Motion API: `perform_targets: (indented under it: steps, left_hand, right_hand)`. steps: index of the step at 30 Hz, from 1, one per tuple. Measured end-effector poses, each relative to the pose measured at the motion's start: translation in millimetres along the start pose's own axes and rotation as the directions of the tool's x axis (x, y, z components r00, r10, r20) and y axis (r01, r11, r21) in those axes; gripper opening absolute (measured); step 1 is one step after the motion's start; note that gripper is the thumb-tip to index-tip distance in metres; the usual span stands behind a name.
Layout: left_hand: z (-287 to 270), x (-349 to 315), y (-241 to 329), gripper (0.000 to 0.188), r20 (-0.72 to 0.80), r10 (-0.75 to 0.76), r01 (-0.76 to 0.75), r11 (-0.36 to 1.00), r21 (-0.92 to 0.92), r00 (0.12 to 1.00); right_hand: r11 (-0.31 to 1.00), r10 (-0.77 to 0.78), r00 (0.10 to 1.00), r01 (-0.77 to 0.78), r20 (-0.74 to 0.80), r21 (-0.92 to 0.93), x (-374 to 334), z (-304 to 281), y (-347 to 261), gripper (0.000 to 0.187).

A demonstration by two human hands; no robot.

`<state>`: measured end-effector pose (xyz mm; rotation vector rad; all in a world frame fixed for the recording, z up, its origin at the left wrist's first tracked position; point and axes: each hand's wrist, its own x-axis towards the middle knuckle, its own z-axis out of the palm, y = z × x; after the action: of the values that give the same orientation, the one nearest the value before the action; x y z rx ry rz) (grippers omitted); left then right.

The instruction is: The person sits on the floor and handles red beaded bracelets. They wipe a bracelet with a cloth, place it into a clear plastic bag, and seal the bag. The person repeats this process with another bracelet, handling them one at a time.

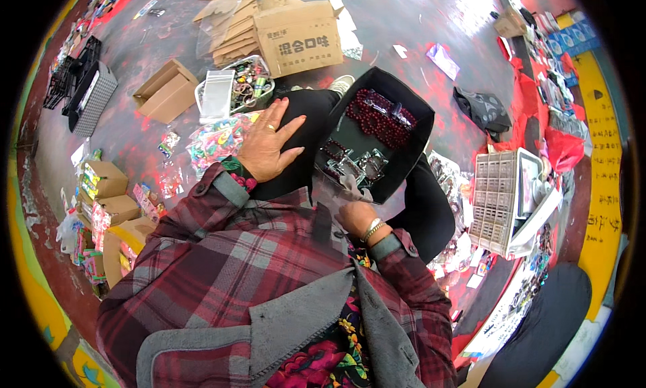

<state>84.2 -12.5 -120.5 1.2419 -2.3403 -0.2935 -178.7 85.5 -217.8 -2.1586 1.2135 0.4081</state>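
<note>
One spread left hand [269,146] rests on the trouser leg [311,121], perhaps better used steadying the black box [416,146]; whether the right hand [356,218] pinches anything, I cannot tell.

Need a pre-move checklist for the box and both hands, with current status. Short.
1. Left hand free: ok, fingers spread on the left leg, holding nothing.
2. Right hand free: cannot tell. Fingers curled by a grey scrap at the box's near edge; the grip itself is hidden.
3. Black box open on top: ok, no lid over it, contents visible.
4. Dark red beads inside the box: ok, bunched toward its far end.
5. Bead strands untangled: cannot tell, they overlap.
6. Box supported underneath: cannot tell, its underside is hidden.
</note>
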Motion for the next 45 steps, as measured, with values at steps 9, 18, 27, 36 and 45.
perform_targets:
  steps: [9, 18, 27, 36, 45]
  left_hand:
    - [-6.2, 28.3, -13.5, 0.058, 0.155, 0.018, -0.022, 0.999, 0.026, 0.988]
    - [-10.0, 59.8, -30.1, 0.046, 0.181, -0.008, 0.010, 1.000, -0.011, 0.984]
    - [-7.7, 71.5, -35.9, 0.041, 0.203, -0.131, 0.133, 0.991, 0.003, 0.970]
    - [-7.9, 80.5, -39.1, 0.039, 0.212, -0.126, 0.126, 0.992, 0.011, 0.969]
    - [-8.1, 73.7, -34.0, 0.039, 0.169, -0.096, 0.101, 0.995, -0.022, 0.981]
  right_hand:
    - [0.959, 0.282, 0.956, -0.281, 0.080, -0.022, 53.5, -46.7, 104.1, 0.030]
    - [0.891, 0.429, 0.902, -0.415, -0.041, 0.185, 119.2, -31.1, 185.9, 0.042]
    - [0.848, 0.455, 0.887, -0.459, 0.082, 0.266, 200.4, -10.1, 228.3, 0.057]
    - [0.877, 0.455, 0.877, -0.472, 0.156, 0.090, 220.8, 39.2, 250.4, 0.048]
    - [0.830, 0.558, 0.786, -0.530, -0.265, 0.174, 194.6, 24.3, 222.6, 0.021]
